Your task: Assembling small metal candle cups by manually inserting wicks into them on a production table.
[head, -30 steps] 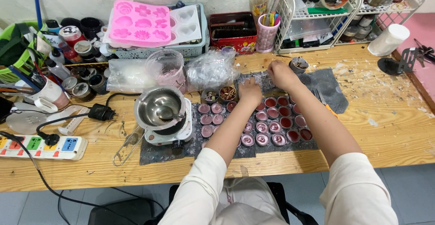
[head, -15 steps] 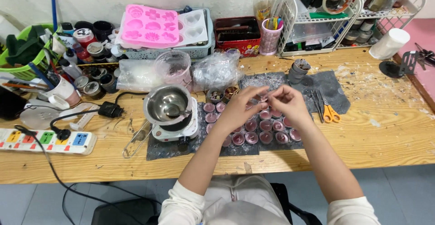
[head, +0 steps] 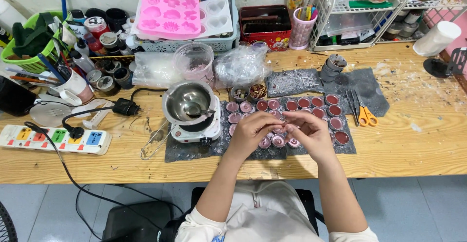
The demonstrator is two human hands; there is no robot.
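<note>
My left hand (head: 253,134) and my right hand (head: 311,134) meet over the near rows of small round tins (head: 317,107) filled with pink and red wax. The fingertips of both hands are pinched together around something small that I cannot make out. The tins stand in rows on a dark grey mat (head: 357,83) on the wooden table (head: 413,144). Some of the near tins are hidden under my hands.
A metal bowl (head: 188,103) sits on a small white hot plate (head: 194,134) left of my hands, wire tongs (head: 153,145) beside it. Orange scissors (head: 366,116) lie to the right. A power strip (head: 53,139), pink mould (head: 170,15), plastic cup (head: 194,62) and wire rack (head: 360,8) crowd the back.
Both hands have drawn back from the far tins towards me and come together over the near rows, fingertips pinched. The view has shifted slightly.
</note>
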